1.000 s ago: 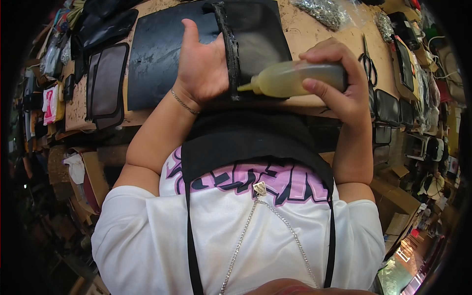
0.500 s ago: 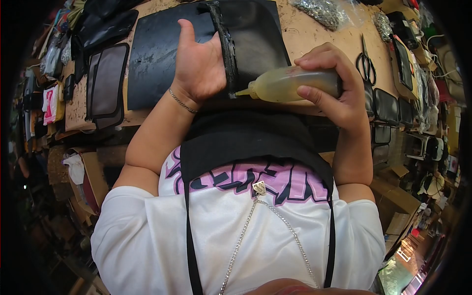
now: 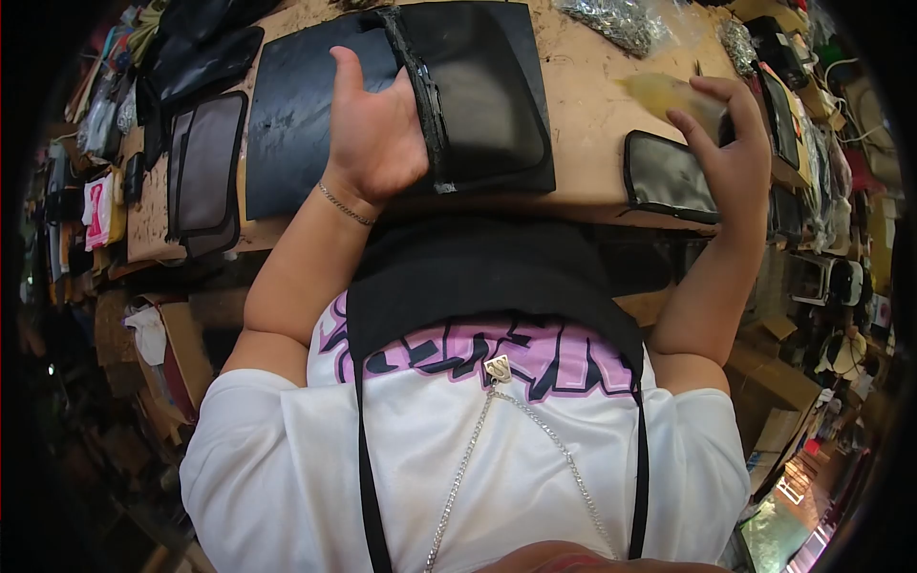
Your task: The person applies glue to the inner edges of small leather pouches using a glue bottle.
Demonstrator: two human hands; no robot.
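My left hand (image 3: 377,138) lies palm up with its thumb spread, on a black board (image 3: 291,124). Its fingers pass out of sight beneath the raised edge of a black leather panel (image 3: 482,91), which has a dark, wet-looking strip along that edge. My right hand (image 3: 731,143) is closed around a squeeze bottle (image 3: 664,95) of yellowish liquid, smeared by motion. The bottle is held above the table to the right, apart from the panel, with its nozzle pointing left. Below it lies a small black leather piece (image 3: 669,177) near the table's front edge.
Brown-black flat leather pieces (image 3: 205,167) lie on the left of the wooden table (image 3: 587,115), with black material (image 3: 205,67) behind them. A clear bag of small metal parts (image 3: 611,24) sits at the back. Crowded goods line both sides.
My right hand has carried the squeeze bottle from the panel's near edge up and to the right, uncovering the small black piece. My left hand and the panel have shifted slightly left in view.
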